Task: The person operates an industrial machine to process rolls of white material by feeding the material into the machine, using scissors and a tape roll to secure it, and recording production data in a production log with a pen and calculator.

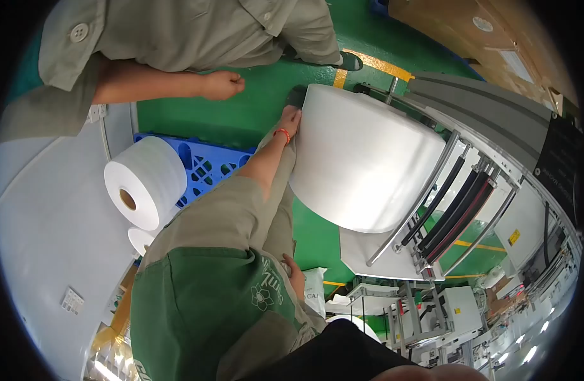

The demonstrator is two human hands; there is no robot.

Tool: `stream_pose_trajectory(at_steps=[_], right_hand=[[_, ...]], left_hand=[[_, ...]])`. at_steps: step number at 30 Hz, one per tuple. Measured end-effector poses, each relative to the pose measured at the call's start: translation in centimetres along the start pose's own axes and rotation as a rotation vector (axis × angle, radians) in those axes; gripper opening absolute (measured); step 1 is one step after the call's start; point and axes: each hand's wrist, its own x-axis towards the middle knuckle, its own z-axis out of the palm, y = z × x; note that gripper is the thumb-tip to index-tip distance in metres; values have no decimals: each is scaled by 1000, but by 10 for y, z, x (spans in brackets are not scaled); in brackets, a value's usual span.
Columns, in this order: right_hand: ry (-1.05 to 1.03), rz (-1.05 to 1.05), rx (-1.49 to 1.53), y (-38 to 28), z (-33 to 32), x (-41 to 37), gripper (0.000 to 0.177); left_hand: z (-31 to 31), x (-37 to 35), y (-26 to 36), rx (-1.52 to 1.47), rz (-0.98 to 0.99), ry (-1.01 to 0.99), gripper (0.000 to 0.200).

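Observation:
The view is turned upside down, with the floor toward the top. My right hand (222, 86) hangs in a loose fist over the green floor, touching nothing; no object shows in its fingers. My left hand is out of view. Nearest to me, a co-worker in a grey-green uniform bends beside a large white roll (365, 159). That co-worker's hand (290, 120), with a red band at the wrist, rests on the roll's end. Their other hand (295, 276) is by their leg. The big roll is at a metal machine frame (419, 197) with black rollers.
Two smaller white rolls, one with a brown core (146, 181), are by a blue plastic pallet (209, 171) along a pale wall (50, 235). A grey panel (476, 108) borders the machine. A cardboard box (457, 25) and further machines (457, 311) stand around. Yellow lines mark the floor.

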Motion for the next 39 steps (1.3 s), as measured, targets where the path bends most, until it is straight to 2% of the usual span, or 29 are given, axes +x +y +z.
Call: stream_pose_trajectory(at_steps=[2, 3, 5, 9, 11, 13, 15, 16, 17, 18, 19, 20, 22, 24, 26, 27, 29, 31, 32, 33, 34, 35, 36, 37, 38, 39], right_hand=[[-15, -21, -6, -3, 10, -8, 43], [-3, -48, 0, 3, 1, 17, 43], [-22, -6, 14, -2, 4, 15, 43], [5, -39, 37, 10, 11, 15, 44], [1, -34, 84, 7, 12, 14, 44], [45, -52, 110, 9, 11, 15, 44], [105, -64, 151, 10, 12, 15, 44], [106, -83, 168, 7, 12, 16, 44], [101, -100, 184, 4, 10, 13, 43], [150, -102, 194, -3, 9, 10, 43], [189, -99, 222, -3, 8, 8, 43], [239, -130, 164, -3, 5, 6, 44], [296, -171, 128, -6, -1, 11, 44], [461, -235, 165, -12, -6, 11, 44], [503, -245, 174, -20, -8, 6, 43], [541, -238, 163, -29, -12, 8, 43], [553, -277, 182, -35, -6, 8, 38], [544, -444, 218, -43, 0, 12, 38], [515, -515, 180, -49, -6, 12, 38], [483, -510, 228, -57, -12, 12, 42], [422, -482, 273, -68, -11, 10, 46], [331, -510, 216, -73, -5, 5, 46], [299, -510, 178, -67, 9, -18, 52], [282, -474, 136, -46, 18, -56, 57], [316, -498, 97, -47, 5, -66, 63], [399, -646, 95, -100, -17, -20, 69]], left_hand=[[-2, 9, -22, 90, 445, 215, 40], [9, 30, -8, 90, 474, 224, 40], [6, 27, -3, 381, 290, 283, 38], [-17, 9, 6, 255, 423, 132, 41], [-22, 13, 3, -392, -125, -215, 42], [-31, 13, 12, 145, -51, -191, 49], [-22, 22, 13, 612, 209, -44, 57], [-24, 7, 31, 699, 223, -22, 57], [-25, 19, 19, 768, 184, -33, 56], [-32, -16, 44, 471, -28, -3, 55], [-41, -5, 23, 589, 172, -18, 52], [-48, -12, 19, 691, 248, -36, 55], [-64, -57, 41, 659, 285, -24, 56], [-84, -97, 63, 692, 335, -83, 57], [-100, -150, 102, 861, 358, -101, 55], [-105, -154, 100, 853, 469, -41, 53], [-113, -176, 123, 872, 461, -198, 52], [-114, -207, 151, 917, 462, -321, 54], [-112, -214, 157, 927, 545, -319, 53], [-103, -224, 158, 848, 697, -116, 52], [-96, -212, 146, 738, 943, -49, 48], [-102, -243, 193, 1079, 529, -345, 42], [-100, -243, 188, 1111, 560, -367, 37], [-87, -267, 116, 1053, 458, -396, 37], [-65, -266, 86, 1121, 632, -442, 32], [-74, -215, 141, 1249, 893, -377, 27]])
